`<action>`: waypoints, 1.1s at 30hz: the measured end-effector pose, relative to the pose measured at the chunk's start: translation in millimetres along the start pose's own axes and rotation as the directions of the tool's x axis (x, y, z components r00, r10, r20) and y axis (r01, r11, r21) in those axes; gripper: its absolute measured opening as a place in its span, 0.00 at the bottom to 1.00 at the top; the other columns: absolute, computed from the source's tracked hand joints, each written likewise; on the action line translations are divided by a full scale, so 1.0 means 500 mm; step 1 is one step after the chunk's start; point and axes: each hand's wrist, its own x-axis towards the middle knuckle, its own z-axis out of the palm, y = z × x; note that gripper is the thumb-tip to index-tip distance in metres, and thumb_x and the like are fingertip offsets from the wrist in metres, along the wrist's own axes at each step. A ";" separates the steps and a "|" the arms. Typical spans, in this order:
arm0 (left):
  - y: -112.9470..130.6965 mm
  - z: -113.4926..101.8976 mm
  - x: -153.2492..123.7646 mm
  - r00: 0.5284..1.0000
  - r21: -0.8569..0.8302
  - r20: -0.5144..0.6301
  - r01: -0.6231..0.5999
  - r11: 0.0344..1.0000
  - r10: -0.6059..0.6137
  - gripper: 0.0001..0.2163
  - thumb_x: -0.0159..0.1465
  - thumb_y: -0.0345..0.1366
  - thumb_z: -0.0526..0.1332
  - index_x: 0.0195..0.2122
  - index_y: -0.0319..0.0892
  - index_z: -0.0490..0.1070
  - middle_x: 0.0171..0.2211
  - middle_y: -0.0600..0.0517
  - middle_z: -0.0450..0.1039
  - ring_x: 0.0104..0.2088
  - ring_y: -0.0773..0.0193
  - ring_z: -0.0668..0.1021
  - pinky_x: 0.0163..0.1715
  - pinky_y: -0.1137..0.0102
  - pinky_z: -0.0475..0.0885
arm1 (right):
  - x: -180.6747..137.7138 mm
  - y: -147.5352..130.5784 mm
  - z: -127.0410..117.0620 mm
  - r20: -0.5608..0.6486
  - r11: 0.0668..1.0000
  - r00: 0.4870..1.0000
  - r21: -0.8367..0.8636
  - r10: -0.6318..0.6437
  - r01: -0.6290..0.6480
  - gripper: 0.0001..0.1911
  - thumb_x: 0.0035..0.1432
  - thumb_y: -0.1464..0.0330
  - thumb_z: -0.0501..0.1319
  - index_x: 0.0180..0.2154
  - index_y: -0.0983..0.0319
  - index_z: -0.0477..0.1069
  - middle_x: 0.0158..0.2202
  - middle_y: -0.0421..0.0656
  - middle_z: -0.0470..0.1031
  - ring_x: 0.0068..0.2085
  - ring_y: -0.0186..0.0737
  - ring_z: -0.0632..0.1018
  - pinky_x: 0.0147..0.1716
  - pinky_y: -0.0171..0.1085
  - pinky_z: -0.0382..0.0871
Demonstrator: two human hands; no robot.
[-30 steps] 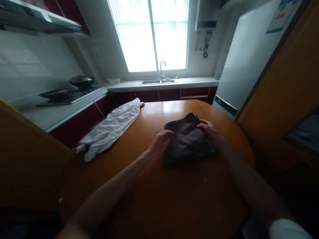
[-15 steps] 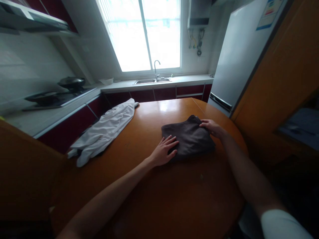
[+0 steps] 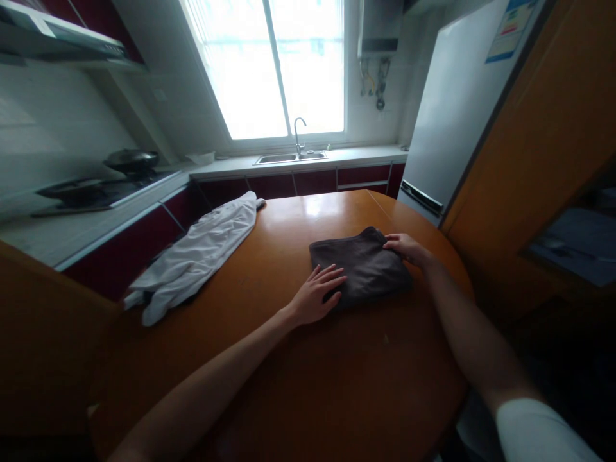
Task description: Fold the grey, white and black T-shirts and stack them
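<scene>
A dark grey garment [image 3: 366,266] lies folded into a compact bundle on the wooden table; its exact kind does not show. My left hand [image 3: 317,294] rests on its left edge, fingers stretched out and thumb apart. At the upper right corner, my right hand [image 3: 407,248] lies with extended fingers against the cloth. Neither hand lifts the garment. A white garment [image 3: 199,247] is spread lengthwise and wrinkled along the table's left side, with some dark cloth showing under its edges.
The oval table [image 3: 289,385] has a glossy brown top. Beyond it, a counter holds a sink [image 3: 276,158] with a faucet [image 3: 298,135] below a bright window. Pans [image 3: 132,160] sit on the stove at left. A refrigerator [image 3: 452,109] stands at right.
The view has shifted slightly, so most things appear a little further left. Both hands remain on the dark grey garment, with hardly any movement of their own.
</scene>
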 end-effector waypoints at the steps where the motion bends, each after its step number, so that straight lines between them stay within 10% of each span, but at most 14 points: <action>1: 0.000 -0.001 0.001 1.000 -0.023 -0.030 -0.006 1.000 0.006 0.21 0.70 0.36 0.54 0.64 0.49 0.68 0.67 0.50 0.64 0.70 0.53 0.60 0.71 0.49 0.46 | 0.002 0.001 -0.001 -0.002 1.000 1.000 0.002 -0.005 0.005 0.21 0.50 0.74 0.67 0.48 0.67 0.77 0.32 0.44 0.81 0.25 0.33 0.75 0.18 0.28 0.62; 6: -0.017 0.005 0.004 0.992 -0.098 -0.124 0.013 0.995 -0.025 0.22 0.69 0.30 0.52 0.63 0.50 0.69 0.64 0.50 0.69 0.68 0.55 0.65 0.71 0.50 0.50 | 0.008 0.003 -0.006 0.018 1.000 1.000 0.024 -0.015 0.014 0.24 0.50 0.73 0.67 0.51 0.67 0.76 0.33 0.45 0.81 0.26 0.35 0.76 0.21 0.30 0.66; 17: -0.025 0.018 0.003 0.996 0.002 0.061 0.061 0.998 -0.061 0.22 0.67 0.31 0.55 0.61 0.48 0.71 0.66 0.49 0.66 0.69 0.53 0.62 0.70 0.47 0.48 | -0.005 -0.005 0.001 -0.094 0.968 0.996 -0.249 0.006 -0.030 0.29 0.53 0.72 0.67 0.57 0.68 0.71 0.35 0.47 0.80 0.30 0.37 0.77 0.28 0.33 0.70; 23: -0.024 0.021 0.005 0.997 -0.005 0.035 0.070 0.998 -0.069 0.22 0.65 0.30 0.56 0.61 0.49 0.72 0.65 0.49 0.67 0.69 0.53 0.63 0.70 0.47 0.48 | -0.017 -0.026 0.032 -0.305 0.716 0.888 -0.697 -0.344 0.038 0.26 0.62 0.66 0.61 0.59 0.69 0.70 0.52 0.59 0.77 0.53 0.54 0.77 0.55 0.47 0.68; 27: -0.021 0.023 0.006 0.997 0.014 0.040 0.070 0.997 -0.070 0.23 0.65 0.30 0.56 0.61 0.49 0.72 0.65 0.49 0.67 0.68 0.52 0.63 0.70 0.47 0.48 | -0.032 -0.036 0.108 -0.114 0.520 0.809 -0.815 -0.576 0.255 0.27 0.68 0.64 0.51 0.65 0.66 0.64 0.67 0.55 0.63 0.67 0.53 0.63 0.66 0.49 0.55; 33: -0.020 0.024 0.005 0.996 0.011 0.043 0.075 0.997 -0.076 0.22 0.66 0.30 0.54 0.61 0.48 0.71 0.66 0.50 0.66 0.69 0.52 0.62 0.70 0.48 0.47 | 0.010 0.010 0.132 0.018 0.463 0.932 -0.864 -0.361 0.196 0.32 0.72 0.59 0.45 0.71 0.65 0.52 0.75 0.50 0.44 0.74 0.54 0.46 0.69 0.61 0.40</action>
